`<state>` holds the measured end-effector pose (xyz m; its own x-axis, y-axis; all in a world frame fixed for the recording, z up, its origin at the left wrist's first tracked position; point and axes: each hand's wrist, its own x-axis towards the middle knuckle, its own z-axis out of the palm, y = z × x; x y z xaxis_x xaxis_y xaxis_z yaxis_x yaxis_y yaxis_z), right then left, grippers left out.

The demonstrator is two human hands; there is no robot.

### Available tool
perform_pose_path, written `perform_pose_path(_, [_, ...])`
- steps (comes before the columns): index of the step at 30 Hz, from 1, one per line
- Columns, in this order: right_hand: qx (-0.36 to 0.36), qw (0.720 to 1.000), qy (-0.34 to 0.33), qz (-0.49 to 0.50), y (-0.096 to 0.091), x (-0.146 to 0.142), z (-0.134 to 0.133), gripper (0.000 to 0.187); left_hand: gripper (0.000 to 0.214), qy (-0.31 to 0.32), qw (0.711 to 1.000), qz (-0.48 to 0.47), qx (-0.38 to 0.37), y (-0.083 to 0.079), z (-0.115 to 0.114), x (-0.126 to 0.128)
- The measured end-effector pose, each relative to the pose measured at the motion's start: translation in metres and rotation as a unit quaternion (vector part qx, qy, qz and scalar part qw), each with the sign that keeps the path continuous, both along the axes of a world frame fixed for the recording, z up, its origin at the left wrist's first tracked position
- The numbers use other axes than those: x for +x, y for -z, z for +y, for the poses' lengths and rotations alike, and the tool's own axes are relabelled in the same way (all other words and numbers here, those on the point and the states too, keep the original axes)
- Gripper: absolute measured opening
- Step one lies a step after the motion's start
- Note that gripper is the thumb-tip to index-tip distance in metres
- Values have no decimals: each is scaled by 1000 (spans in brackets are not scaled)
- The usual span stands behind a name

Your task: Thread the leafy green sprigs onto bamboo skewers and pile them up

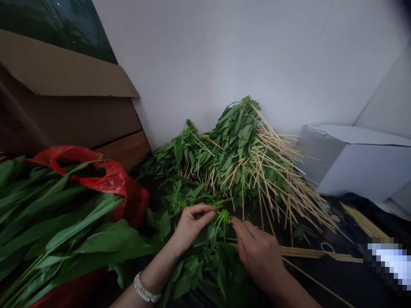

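Pinching bunch (222, 220) at gathered stem end with both left hand (191, 222) and right hand (258, 252), fingertips nearly together; unclear whether gripping anything more. Held right of bag (127, 190), directly between hands, about equally near each, with long axis dropping toward leafy end.

And here's the bunch (221, 229), fresh and green, held up at low centre! Its bright stems (224, 217) gather at the top, arch over and tumble down. Below, the darker leaves (192, 267) hang broad and pointed. And there, a stick (218, 211), thin and brown, just peeking out beside the bend, mostly hidden!
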<state>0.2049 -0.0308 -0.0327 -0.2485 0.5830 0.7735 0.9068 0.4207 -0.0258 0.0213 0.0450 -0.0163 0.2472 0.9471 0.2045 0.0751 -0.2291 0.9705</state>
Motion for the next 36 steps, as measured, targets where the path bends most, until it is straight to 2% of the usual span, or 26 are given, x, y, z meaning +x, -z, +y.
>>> perform_pose_path(7, [6, 1000, 7, -5, 2, 0, 1, 31, 20, -6, 999, 22, 27, -2, 0, 0])
perform_pose_path(12, [4, 1000, 6, -11, 3, -1, 0, 33, 16, 14, 997, 42, 61, -1, 0, -1])
perform_pose_path(19, [0, 1000, 2, -14, 5, -2, 0, 33, 15, 51, 998, 29, 32, -2, 1, -3])
perform_pose_path(24, [-4, 1000, -8, -14, 5, -2, 0, 34, 18, 44, 999, 7, -11, -3, 2, -4])
perform_pose_path(32, [-5, 1000, -10, -18, 6, -2, 0, 36, 22, 78, 996, 34, -2, -8, -1, -4])
perform_pose_path(36, [-12, 1000, -16, -14, 5, -2, 0, 36, 32, 96, 995, -1, 15, -12, -1, -8])
